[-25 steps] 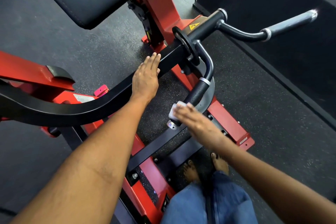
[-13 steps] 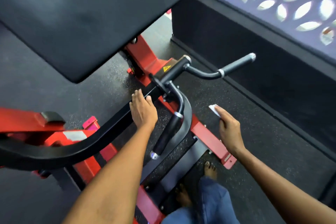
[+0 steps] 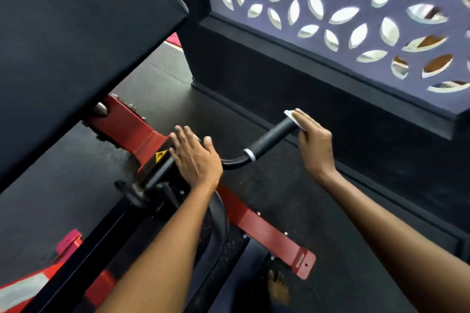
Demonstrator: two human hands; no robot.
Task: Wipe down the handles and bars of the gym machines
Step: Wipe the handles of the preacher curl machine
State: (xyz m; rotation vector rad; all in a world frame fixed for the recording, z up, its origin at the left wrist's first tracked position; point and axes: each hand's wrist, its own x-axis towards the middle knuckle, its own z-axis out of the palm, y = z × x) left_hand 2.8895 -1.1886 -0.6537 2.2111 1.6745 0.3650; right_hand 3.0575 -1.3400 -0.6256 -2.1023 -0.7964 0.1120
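Black rubber flooring (image 3: 292,201) runs to a dark wall topped by a pierced lattice screen (image 3: 356,12). Subject of inspection is the outer handle (image 3: 270,138), a black textured grip with a pale collar at its inner end, projecting from a curved bar (image 3: 235,163) toward the wall side of the machine.

The right hand (image 3: 314,145) lies against the handle's far tip with fingers extended and close together, pressing a small white wipe (image 3: 290,114) onto the grip; only a corner of the wipe shows past the fingertips. The left hand (image 3: 194,157) rests spread and flat on the black arm (image 3: 157,173) near the yellow warning label (image 3: 160,156), apparently as a brace.

Assessment: the handle is rigid steel under a grippy sleeve and should not yield; the arm it belongs to pivots, so bracing is prudent. The wipe is thin, limp and light, liable to bunch or slip out unless wrapped around the grip and drawn along its length toward the collar.

Surroundings: red frame (image 3: 132,129) beneath the arm, with a red base rail (image 3: 267,234) reaching to the near right; a large black pad (image 3: 76,46) overhangs the far left. A bare foot (image 3: 278,287) shows at the bottom edge.
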